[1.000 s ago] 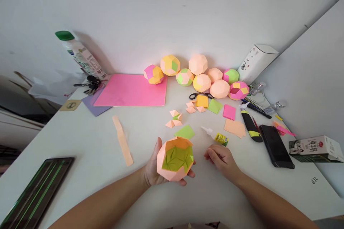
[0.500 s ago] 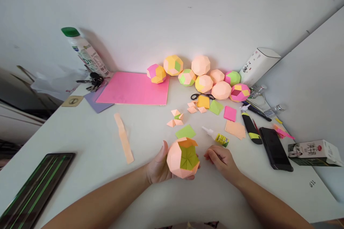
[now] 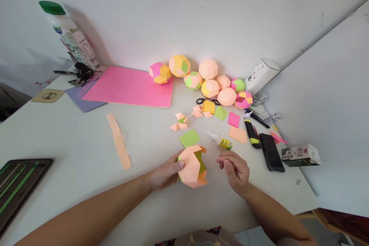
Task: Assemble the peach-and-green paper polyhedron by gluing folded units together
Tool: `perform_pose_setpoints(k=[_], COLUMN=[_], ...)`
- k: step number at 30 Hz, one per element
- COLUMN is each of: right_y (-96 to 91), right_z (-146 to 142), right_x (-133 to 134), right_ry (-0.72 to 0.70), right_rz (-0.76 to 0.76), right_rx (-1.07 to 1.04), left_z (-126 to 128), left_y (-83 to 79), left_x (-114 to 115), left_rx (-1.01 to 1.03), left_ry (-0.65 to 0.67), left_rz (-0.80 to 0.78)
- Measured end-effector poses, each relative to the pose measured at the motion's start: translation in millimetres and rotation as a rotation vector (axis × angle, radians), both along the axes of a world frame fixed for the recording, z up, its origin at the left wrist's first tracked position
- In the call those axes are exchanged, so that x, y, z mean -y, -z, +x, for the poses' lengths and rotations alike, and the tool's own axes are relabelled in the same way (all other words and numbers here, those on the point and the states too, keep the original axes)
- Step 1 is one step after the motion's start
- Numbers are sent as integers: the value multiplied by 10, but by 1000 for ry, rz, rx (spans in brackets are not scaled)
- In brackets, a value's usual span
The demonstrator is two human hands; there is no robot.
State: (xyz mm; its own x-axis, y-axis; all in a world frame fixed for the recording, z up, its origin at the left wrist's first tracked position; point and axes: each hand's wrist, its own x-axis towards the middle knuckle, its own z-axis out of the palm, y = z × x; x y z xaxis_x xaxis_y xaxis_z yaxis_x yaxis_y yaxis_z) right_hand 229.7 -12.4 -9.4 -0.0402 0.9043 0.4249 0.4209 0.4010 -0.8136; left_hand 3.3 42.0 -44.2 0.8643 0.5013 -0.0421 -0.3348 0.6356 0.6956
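Observation:
My left hand [image 3: 165, 172] grips an unfinished peach paper ball [image 3: 191, 167] with green and orange inside, its open side turned to the right. My right hand [image 3: 235, 170] hovers just right of the ball with fingers loosely curled and nothing visible in them. A small glue bottle [image 3: 220, 141] lies on the white table [image 3: 72, 138] just beyond my right hand. A green paper square [image 3: 189, 137] lies behind the ball. Small folded peach pieces [image 3: 179, 121] lie further back.
Several finished paper balls [image 3: 213, 80] sit by the wall, with scissors [image 3: 208, 101], coloured paper squares [image 3: 227, 117], a pink sheet [image 3: 131, 86], a peach strip [image 3: 118, 141], keys [image 3: 77, 75], a bottle [image 3: 69, 36], a phone [image 3: 271, 146], a marker [image 3: 252, 132], a carton [image 3: 301, 154] and a tablet [image 3: 17, 182].
My left hand has turned the ball so its open side swings from facing me toward the right. My right hand lifted slightly. The view shifted, things sliding left.

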Motion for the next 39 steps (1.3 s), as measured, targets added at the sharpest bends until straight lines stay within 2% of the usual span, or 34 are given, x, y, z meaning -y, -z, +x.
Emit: perform_pose_setpoints(k=[3, 5, 9, 12, 16, 21, 27, 30, 33, 37, 39], right_y=[-191, -317, -480, -526, -546, -514, -449, -482, -596, -756, -782], right_z=[-103, -202, -362, -400, -387, -364, -375, -359, -265, -66, 14], right_x=[5, -32, -155, -243, -329, -385, -405, -411, -432, -530, -600], right_ry=[-167, -293, -452, -492, -474, -388, -386, -396, -378, -130, -36], right_rz=[-79, -224, -500, -615, -716, -693, -713, -690, -557, -259, -225], right_rx=[33, 53, 60, 65, 95, 131, 70, 112, 262, 604, 829], left_z=[19, 34, 56, 61, 54, 41, 31, 23, 8, -24, -41], left_y=[2, -15, -92, -120, -70, -62, -83, -59, -39, -16, -6], left_x=[13, 23, 34, 23, 3, 13, -2, -21, -30, -18, -7], left_rx=[11, 22, 56, 107, 148, 100, 38, 67, 78, 43, 19], left_ry=[-28, -46, -60, -47, -79, -68, -55, -30, -1, 78, 109], left_rz=[16, 33, 77, 108, 98, 106, 26, -8, -25, -57, -70])
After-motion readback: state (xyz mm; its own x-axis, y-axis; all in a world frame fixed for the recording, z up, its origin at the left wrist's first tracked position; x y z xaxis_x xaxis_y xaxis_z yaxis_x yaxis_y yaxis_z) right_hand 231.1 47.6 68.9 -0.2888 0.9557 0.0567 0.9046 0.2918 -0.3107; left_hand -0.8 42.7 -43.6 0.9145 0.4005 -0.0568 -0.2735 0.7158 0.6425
